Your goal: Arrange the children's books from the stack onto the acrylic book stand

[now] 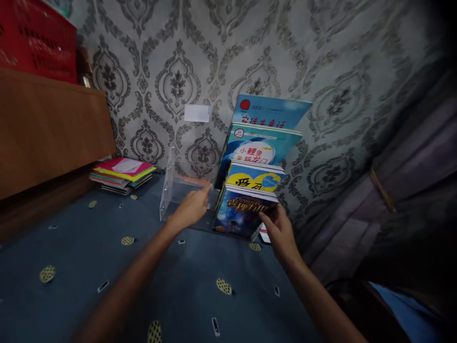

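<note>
"Forearms (128,276) are nearest; where's the dark-blue book (235,216)?"

"Leaning back, frontmost. I see right fingers (268,223) half-curled at its right edge, left fingers (199,199) bent, one extended, beyond its left side; I can't tell whether either grips."

"Hidden?"

"The rear books (278,143), lower down."

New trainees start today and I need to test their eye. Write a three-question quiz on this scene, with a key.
1. Which hand is at the right edge of the front book?
2. True or false: the colourful stack lies left of the clear stand.
3. The basket on the wooden unit is: a) white, b) red, c) blue.
Key: 1: the right hand; 2: true; 3: b.
</note>
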{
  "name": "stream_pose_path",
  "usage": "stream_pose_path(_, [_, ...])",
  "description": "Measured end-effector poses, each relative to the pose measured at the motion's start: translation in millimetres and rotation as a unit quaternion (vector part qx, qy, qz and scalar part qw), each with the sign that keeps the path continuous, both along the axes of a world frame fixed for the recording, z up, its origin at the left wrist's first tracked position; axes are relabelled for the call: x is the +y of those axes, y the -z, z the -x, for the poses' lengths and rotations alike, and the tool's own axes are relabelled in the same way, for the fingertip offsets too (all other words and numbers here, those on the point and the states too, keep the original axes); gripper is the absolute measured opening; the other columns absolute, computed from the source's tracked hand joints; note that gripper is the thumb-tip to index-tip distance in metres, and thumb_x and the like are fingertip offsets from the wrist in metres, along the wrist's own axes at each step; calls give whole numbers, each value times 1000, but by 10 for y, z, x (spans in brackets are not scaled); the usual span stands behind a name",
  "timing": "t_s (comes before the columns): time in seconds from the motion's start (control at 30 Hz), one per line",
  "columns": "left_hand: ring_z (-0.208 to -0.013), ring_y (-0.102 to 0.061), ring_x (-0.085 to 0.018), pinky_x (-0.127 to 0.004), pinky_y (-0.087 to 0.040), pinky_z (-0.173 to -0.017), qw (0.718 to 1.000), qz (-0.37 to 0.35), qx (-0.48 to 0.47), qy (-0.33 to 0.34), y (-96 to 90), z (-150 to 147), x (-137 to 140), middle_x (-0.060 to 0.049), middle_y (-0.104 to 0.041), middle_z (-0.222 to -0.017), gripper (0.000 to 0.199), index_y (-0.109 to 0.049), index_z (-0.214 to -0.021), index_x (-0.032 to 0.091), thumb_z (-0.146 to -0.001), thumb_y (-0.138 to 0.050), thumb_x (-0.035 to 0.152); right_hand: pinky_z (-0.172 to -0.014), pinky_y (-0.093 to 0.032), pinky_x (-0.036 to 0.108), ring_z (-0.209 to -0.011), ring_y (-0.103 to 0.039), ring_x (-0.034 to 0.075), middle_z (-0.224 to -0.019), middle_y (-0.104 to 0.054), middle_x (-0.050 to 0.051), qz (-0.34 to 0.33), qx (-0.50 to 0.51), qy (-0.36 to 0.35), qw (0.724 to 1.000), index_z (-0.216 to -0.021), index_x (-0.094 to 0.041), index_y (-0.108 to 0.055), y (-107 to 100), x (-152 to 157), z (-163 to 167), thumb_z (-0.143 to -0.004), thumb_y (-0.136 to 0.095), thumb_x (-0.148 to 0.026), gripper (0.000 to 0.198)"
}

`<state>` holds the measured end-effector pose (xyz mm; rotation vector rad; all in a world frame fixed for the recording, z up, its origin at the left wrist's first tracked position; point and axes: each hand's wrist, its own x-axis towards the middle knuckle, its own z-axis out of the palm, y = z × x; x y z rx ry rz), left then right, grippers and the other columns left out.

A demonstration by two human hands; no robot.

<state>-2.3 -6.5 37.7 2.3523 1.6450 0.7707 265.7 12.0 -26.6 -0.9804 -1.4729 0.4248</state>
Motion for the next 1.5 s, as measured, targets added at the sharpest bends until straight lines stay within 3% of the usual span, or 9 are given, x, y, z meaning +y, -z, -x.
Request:
stream_pose_path(0.17, [-124, -63, -25, -32, -47, -103, 997, 66, 35, 29, 45, 59, 56, -12, -69, -129, 37, -64, -127, 15, -96, -43, 13, -115, -39, 49, -133, -55, 30, -139, -62, 10, 60, 59, -14, 996, -134, -24, -55, 81, -88, 58, -83, -70, -42, 56])
stream_pose_path(0.3, [-118, -66, -26, -31, -49, -96, 993, 97, 49, 40, 169, -35, 103, -13, -73, -119, 30, -69, -112, 16, -94, -46, 12, -115, -40, 48, -135, -53, 29, -146, -57, 11, 76, 83, -21, 993, -139, -23, -51, 254, -148, 102, -81, -70, -43, 64])
stream_pose_path(0.53, [-114, -67, -25, -30, -50, -91, 989, 122, 65, 44, 248, -113, 90, -14, -72, -118, 29, -67, -110, 16, -94, -43, 12, -110, -46, 49, -130, -57, 29, -141, -60, 12, 96, 32, 7, 995, -137, -24, -52, 444, -179, 59, -83, -65, -44, 58])
stream_pose_path(0.83, [-106, -71, -29, -33, -53, -84, 984, 146, 100, 31, 207, -241, -101, -17, -74, -115, 25, -70, -110, 16, -93, -51, 15, -112, -43, 50, -128, -58, 30, -134, -65, 11, 117, 26, 0, 993, -128, -23, -59, 402, -240, 95, -83, -64, -43, 50])
stream_pose_path(1.03, [-113, -69, -33, -40, -52, -92, 984, 133, 115, 34, 281, -304, -118, -20, -72, -117, 26, -69, -113, 14, -96, -55, 27, -111, -43, 52, -127, -59, 30, -132, -66, 11, 120, 35, 3, 992, -122, -22, -62, 439, -239, 86, -81, -65, -44, 47])
stream_pose_path(1.5, [-114, -68, -34, -44, -48, -98, 986, 120, 111, 21, 335, -353, -135, -20, -73, -114, 27, -67, -116, 12, -97, -53, 24, -98, -52, 48, -110, -67, 31, -113, -74, 10, 125, -18, -4, 992, -108, -23, -67, 458, -212, 2, -83, -63, -46, 35])
